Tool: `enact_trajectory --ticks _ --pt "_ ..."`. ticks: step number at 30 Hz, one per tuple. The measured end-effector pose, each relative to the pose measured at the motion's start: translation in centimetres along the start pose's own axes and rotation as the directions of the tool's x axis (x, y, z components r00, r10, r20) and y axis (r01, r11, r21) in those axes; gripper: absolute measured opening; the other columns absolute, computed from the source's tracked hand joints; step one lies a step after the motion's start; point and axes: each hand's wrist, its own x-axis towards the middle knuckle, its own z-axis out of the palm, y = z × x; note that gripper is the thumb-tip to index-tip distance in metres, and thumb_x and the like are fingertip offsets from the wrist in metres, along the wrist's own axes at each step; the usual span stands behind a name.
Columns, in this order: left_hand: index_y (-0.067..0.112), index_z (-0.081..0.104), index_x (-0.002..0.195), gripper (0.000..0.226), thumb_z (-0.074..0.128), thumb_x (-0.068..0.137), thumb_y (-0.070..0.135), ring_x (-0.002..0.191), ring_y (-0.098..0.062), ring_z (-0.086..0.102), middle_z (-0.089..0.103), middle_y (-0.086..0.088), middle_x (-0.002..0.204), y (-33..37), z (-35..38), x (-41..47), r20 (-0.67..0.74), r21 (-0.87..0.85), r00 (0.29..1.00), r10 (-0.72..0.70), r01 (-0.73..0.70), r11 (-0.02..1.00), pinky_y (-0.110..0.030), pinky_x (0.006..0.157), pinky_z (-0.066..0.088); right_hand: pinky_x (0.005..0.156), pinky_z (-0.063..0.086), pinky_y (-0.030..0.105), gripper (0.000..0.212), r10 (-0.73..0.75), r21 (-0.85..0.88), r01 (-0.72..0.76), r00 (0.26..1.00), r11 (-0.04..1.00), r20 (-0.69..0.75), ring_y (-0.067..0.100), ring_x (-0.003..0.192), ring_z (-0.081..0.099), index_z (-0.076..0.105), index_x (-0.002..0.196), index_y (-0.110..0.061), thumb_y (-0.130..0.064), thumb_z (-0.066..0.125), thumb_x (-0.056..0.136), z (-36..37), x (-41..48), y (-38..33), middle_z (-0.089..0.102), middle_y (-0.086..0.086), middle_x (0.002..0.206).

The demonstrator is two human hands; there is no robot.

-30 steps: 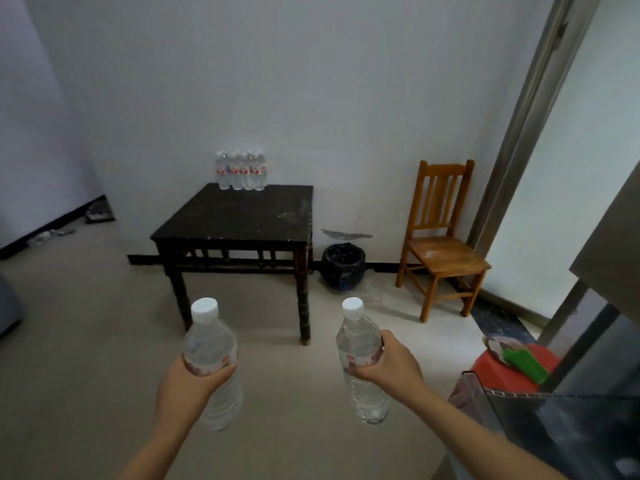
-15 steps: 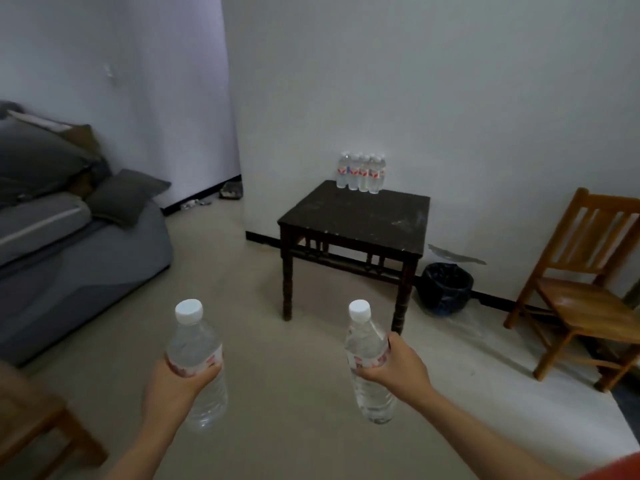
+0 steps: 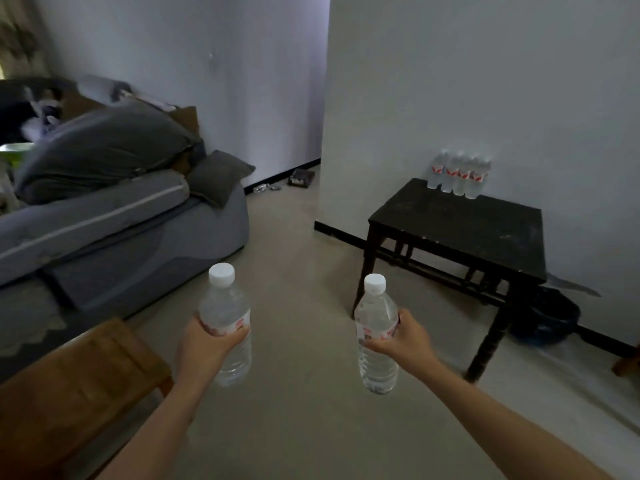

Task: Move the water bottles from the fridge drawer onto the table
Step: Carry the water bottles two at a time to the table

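Over the floor, head view: left hand (image 3: 207,344) grips left bottle (image 3: 227,323) upright, fingers (image 3: 239,336) wrapped around its label band. Right hand (image 3: 407,342) holds right bottle (image 3: 377,336) likewise, fingers (image 3: 369,346) curled at label height. Dark worktop (image 3: 485,233) stands ahead right, with a row of bottles (image 3: 459,174) at its back edge by the wall.

bottles on table (image 3: 458,174): 4 | bottles held (image 3: 227,323): 2 | table (image 3: 485,233): 1

Upright clear bottles (image 3: 227,320), seemingly full
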Motion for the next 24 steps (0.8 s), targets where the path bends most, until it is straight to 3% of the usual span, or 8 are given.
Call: enact_trajectory --ticks 5,8,12,14,19,22,24 --pt "0.019 0.051 0.118 0.084 0.084 0.045 0.045 0.1 -0.026 0.059 0.062 -0.005 0.113 -1.6 -1.1 4.5 -0.047 -0.006 0.998 -0.045 0.045 0.999 -0.045 0.089 0.048 0.076 0.05 0.03 0.057 -0.015 -0.05 0.018 0.998 0.999 0.054 0.011 0.085 0.059 0.048 0.1 -0.022 -0.039 0.083 0.058 3.6 4.3 -1.9 0.059 -0.011 0.089" --pt "0.019 0.052 0.115 0.073 0.087 0.053 0.033 0.101 -0.029 0.059 0.062 -0.007 0.112 -2.3 -0.7 7.6 -0.055 0.014 0.997 -0.058 0.059 0.998 -0.046 0.089 0.049 0.07 0.045 0.023 0.055 -0.069 -0.083 0.075 0.994 0.994 0.082 0.006 0.082 0.056 0.046 0.098 -0.025 -0.04 0.082 0.06 5.2 7.8 -3.0 0.055 -0.017 0.087" --pt "0.02 0.054 0.113 0.091 0.073 0.034 0.06 0.096 -0.025 0.06 0.062 -0.003 0.105 -2.1 0.4 13.0 -0.081 0.032 0.994 -0.067 0.069 0.997 -0.044 0.087 0.05 0.072 0.048 0.025 0.056 -0.101 -0.111 0.111 0.99 0.988 0.095 0.008 0.082 0.058 0.048 0.099 -0.024 -0.046 0.082 0.058 7.2 14.4 -4.2 0.059 -0.012 0.09" --pt "0.017 0.054 0.113 0.093 0.072 0.034 0.061 0.094 -0.024 0.059 0.062 -0.002 0.103 -1.7 1.1 16.2 -0.106 0.038 0.992 -0.07 0.074 0.997 -0.041 0.085 0.049 0.075 0.051 0.03 0.061 -0.115 -0.095 0.124 0.989 0.988 0.091 0.01 0.086 0.06 0.05 0.103 -0.023 -0.049 0.081 0.057 8.3 18.3 -5.0 0.06 -0.012 0.093" --pt "0.009 0.054 0.109 0.082 0.085 0.042 0.045 0.092 -0.028 0.059 0.059 -0.005 0.095 -1.2 1.7 22.8 -0.177 0.019 0.979 -0.101 0.106 0.994 -0.037 0.08 0.046 0.078 0.05 0.032 0.062 -0.153 -0.037 0.158 0.983 0.987 0.102 0.012 0.091 0.06 0.051 0.108 -0.021 -0.045 0.082 0.059 10.7 26.4 -8.1 0.062 -0.009 0.099" --pt "0.013 0.055 0.109 0.057 0.084 0.06 0.021 0.09 -0.023 0.059 0.061 -0.004 0.098 -1.6 1.4 25.5 -0.201 0.007 0.972 -0.118 0.122 0.993 -0.036 0.079 0.047 0.076 0.05 0.029 0.057 -0.169 0.028 0.167 0.975 0.986 0.146 0.013 0.088 0.06 0.048 0.104 -0.023 -0.037 0.083 0.061 12.1 30.0 -9.5 0.061 -0.007 0.098" --pt "0.013 0.056 0.106 0.052 0.083 0.062 0.018 0.089 -0.024 0.061 0.063 -0.005 0.097 -1.9 1.2 27.1 -0.222 0.002 0.967 -0.121 0.125 0.992 -0.038 0.079 0.049 0.078 0.051 0.03 0.056 -0.176 0.046 0.171 0.971 0.984 0.164 0.012 0.088 0.06 0.048 0.102 -0.025 -0.037 0.083 0.06 12.8 31.9 -10.1 0.061 -0.009 0.097"
